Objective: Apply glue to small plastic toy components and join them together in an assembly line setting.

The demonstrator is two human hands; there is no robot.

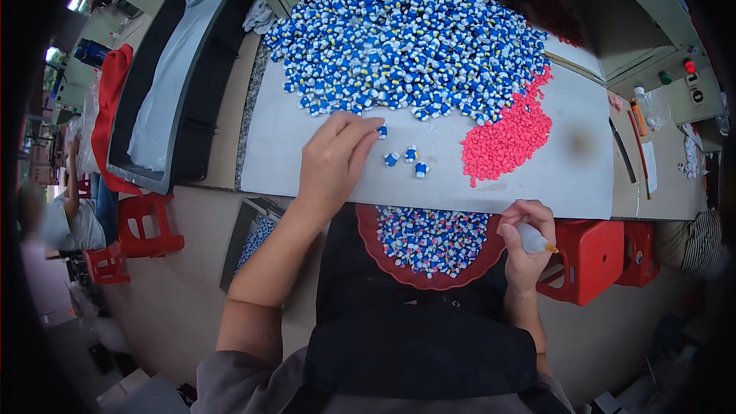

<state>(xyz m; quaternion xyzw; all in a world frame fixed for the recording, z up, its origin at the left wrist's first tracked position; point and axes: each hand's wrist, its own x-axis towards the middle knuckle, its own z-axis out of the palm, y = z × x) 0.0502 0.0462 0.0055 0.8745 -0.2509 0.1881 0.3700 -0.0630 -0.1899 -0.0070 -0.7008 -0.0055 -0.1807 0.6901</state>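
Observation:
My left hand (330, 162) is over the white work surface, thumb and forefinger pinched at a small blue-and-white plastic piece (382, 132). Just right of those fingertips lie 3 loose pieces of the same sort (411, 154). Past the table's front edge, my right hand (521, 264) is closed round a white squeeze bottle (530, 238), its yellowish tip pointing right. A large heap of blue-and-white pieces (406, 46) covers the far part of the surface. Beside its near right end spreads a pile of small pink pieces (506, 142).
On my lap sits a red bowl (441, 284) filled with mixed blue, white and pink pieces. A black bin (180, 126) with a pale liner stands at left. Pens and a dark strip (622, 151) lie right. Red stools (586, 257) stand below the table.

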